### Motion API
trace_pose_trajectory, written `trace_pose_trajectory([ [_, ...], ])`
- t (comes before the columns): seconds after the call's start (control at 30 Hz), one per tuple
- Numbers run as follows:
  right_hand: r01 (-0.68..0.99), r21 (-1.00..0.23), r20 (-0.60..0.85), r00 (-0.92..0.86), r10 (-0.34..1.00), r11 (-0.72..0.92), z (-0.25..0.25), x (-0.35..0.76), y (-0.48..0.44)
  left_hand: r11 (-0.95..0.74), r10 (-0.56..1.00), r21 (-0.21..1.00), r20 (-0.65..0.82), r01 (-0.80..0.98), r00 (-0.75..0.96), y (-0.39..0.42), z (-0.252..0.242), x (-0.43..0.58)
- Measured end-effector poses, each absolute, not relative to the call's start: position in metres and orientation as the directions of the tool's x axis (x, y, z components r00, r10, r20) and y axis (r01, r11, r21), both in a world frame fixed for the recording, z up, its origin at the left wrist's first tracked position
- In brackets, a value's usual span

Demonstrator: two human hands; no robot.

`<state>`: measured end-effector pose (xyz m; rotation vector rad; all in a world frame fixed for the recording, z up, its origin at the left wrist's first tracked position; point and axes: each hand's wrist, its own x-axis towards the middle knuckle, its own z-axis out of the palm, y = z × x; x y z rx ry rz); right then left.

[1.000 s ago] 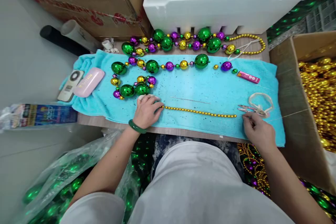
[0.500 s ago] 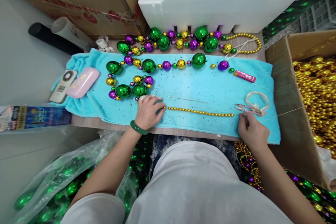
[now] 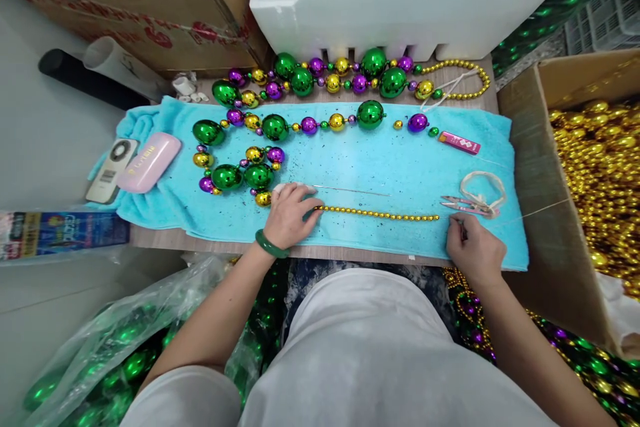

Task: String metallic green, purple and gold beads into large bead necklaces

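A straight strand of small gold beads (image 3: pixel 380 215) lies on the turquoise towel (image 3: pixel 410 173). My left hand (image 3: pixel 290 213) is curled over the strand's left end, pressing it to the towel beside a gold bead (image 3: pixel 263 198). My right hand (image 3: pixel 473 250) pinches a thin thread (image 3: pixel 535 212) just past the strand's right end, below small pink snips (image 3: pixel 463 205) with a cream loop. A long needle (image 3: pixel 350 189) lies above the strand. A big green, purple and gold bead garland (image 3: pixel 280 127) curls across the towel's upper left.
A white foam box (image 3: pixel 400 7) of mixed beads stands at the back, with a second garland (image 3: pixel 350 77) before it. A cardboard box (image 3: pixel 530 147) of gold beads is on the right. A pink case (image 3: pixel 149 161), a remote (image 3: pixel 107 170) and a pink lighter (image 3: pixel 460 143) lie on the towel.
My left hand has slid slightly right along the strand, uncovering a gold bead at its left. My right hand stays pinched at the strand's right end.
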<state>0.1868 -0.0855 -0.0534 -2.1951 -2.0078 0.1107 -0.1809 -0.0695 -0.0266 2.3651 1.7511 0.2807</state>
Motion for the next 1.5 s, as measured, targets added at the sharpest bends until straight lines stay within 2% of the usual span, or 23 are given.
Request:
trace_pose_trajectory([
  [0.33,0.981,-0.183,0.080,0.077,0.994,-0.062,-0.057,0.189,-0.087,-0.281,0.960,0.218,0.045,0.935,0.278,-0.070,-0.022,-0.178],
  [0.67,0.983,-0.182,0.158,0.063,0.985,-0.033,-0.060,0.189,-0.086,-0.326,0.944,0.283,0.045,0.902,0.327,-0.066,-0.028,-0.162],
  [1.03,0.986,-0.168,0.184,0.044,0.982,-0.013,-0.061,0.190,-0.087,-0.305,0.951,0.243,0.038,0.921,0.305,-0.068,-0.020,-0.182],
  [1.27,0.987,-0.160,0.181,0.050,0.982,-0.020,-0.062,0.192,-0.087,-0.237,0.971,0.146,0.014,0.960,0.238,-0.077,-0.003,-0.223],
  [1.5,0.983,-0.169,0.144,0.095,0.985,-0.070,-0.059,0.189,-0.085,-0.256,0.966,0.104,0.053,0.961,0.252,-0.081,-0.011,-0.223],
])
